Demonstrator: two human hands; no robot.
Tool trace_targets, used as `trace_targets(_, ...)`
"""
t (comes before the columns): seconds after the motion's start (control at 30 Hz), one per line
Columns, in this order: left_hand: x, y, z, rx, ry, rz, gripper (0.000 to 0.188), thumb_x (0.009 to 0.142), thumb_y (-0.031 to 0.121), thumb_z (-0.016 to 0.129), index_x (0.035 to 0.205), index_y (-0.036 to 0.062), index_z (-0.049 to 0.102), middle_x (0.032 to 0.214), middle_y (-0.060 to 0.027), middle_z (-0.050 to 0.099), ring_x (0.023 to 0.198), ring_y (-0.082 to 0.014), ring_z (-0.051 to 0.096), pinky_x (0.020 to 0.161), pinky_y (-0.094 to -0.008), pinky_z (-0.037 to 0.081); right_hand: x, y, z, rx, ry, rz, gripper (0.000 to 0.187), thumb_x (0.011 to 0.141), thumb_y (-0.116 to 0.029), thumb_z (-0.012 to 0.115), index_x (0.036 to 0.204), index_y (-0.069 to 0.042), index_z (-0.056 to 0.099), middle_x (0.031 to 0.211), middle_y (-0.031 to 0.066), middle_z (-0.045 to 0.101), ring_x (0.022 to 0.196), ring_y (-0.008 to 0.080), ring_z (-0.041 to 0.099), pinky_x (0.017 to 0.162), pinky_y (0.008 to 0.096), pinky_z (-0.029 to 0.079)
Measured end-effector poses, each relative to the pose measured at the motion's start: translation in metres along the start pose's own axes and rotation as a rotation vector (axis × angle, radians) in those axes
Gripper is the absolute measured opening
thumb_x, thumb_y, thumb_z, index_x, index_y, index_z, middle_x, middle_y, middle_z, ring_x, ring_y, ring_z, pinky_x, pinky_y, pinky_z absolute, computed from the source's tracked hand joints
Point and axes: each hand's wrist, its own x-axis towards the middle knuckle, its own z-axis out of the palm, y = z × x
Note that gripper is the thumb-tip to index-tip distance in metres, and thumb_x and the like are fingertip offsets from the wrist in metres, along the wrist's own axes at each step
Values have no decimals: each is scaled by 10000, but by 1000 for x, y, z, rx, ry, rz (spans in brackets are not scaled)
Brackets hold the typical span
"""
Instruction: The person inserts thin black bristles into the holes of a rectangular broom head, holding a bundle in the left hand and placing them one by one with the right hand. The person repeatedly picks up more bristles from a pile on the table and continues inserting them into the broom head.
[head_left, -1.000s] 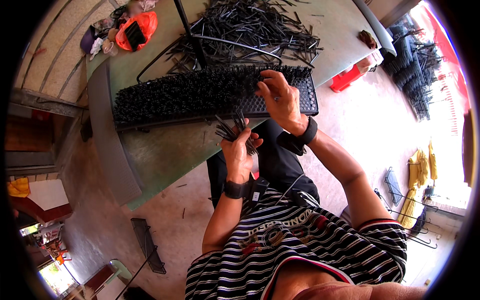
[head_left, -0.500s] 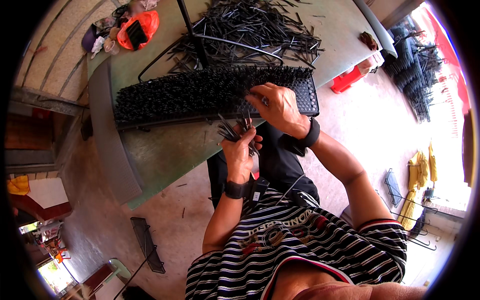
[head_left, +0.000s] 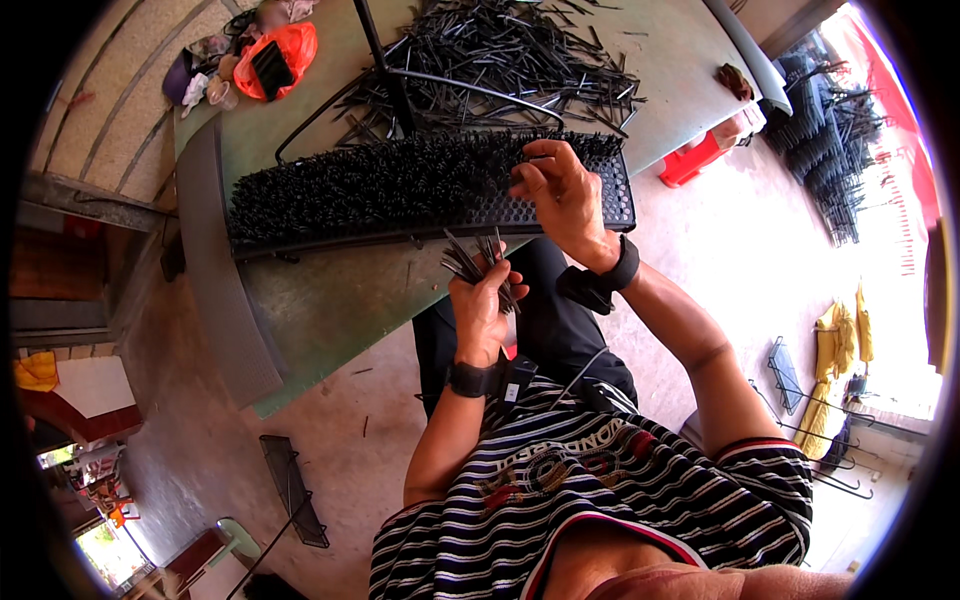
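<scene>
A long black perforated panel [head_left: 616,196] lies across the near part of the table, with dense black bristle tufts [head_left: 340,195] over most of it. Bare holes show at its right end and along the near edge there. Just below the panel, my left hand [head_left: 482,310] is closed around a bunch of thin black strips [head_left: 466,262] that fan out past the fingers. Above the bare holes, my right hand [head_left: 568,205] has its fingers curled and thumb drawn in; whatever they hold is too small to make out.
A large heap of black strips [head_left: 500,60] covers the table [head_left: 330,340] behind the panel, near a black metal frame [head_left: 398,100]. An orange bag with a phone [head_left: 272,70] lies back left. A red stool [head_left: 692,162] stands to the right, and stacked black racks [head_left: 820,140] lie beyond.
My right hand has shifted slightly right and turned up off the tufts, so more bare holes show below it. My left hand keeps the bunch almost where it was.
</scene>
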Motion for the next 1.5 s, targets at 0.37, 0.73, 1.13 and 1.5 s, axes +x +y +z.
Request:
trace_targets(0.37, 0, 7, 0, 29, 25, 1, 154, 794, 6, 618, 944, 32, 637, 750, -39, 597, 560, -147, 571, 483, -302, 504, 2, 23, 7, -338, -206, -334, 133, 820, 8, 586, 949, -7, 557, 882, 105, 606, 716, 245, 652, 577, 309, 507)
trace_targets(0.73, -1, 10, 9, 70, 0, 54, 197, 741, 14, 706, 921, 6, 628, 733, -62, 623, 548, -169, 608, 466, -279, 499, -5, -4, -9, -531, -478, -104, 353, 708, -309, 711, 910, -26, 652, 827, 139, 644, 731, 299, 628, 613, 364, 494)
trace_targets(1.13, -6, 12, 14, 192, -177, -28, 145, 794, 35, 662, 931, 8, 624, 803, -104, 666, 582, -169, 633, 498, -270, 515, -4, 21, -21, -95, -730, 289, 210, 757, -150, 679, 889, 11, 653, 735, 66, 655, 676, 84, 601, 617, 240, 481)
trace_targets(1.5, -3, 9, 12, 58, -80, -14, 167, 865, 100, 602, 1007, 12, 607, 850, -106, 652, 626, -193, 630, 523, -310, 526, -16, 21, -16, -224, -507, 184, 208, 775, -86, 635, 956, 11, 665, 775, 113, 668, 684, 122, 632, 614, 261, 496)
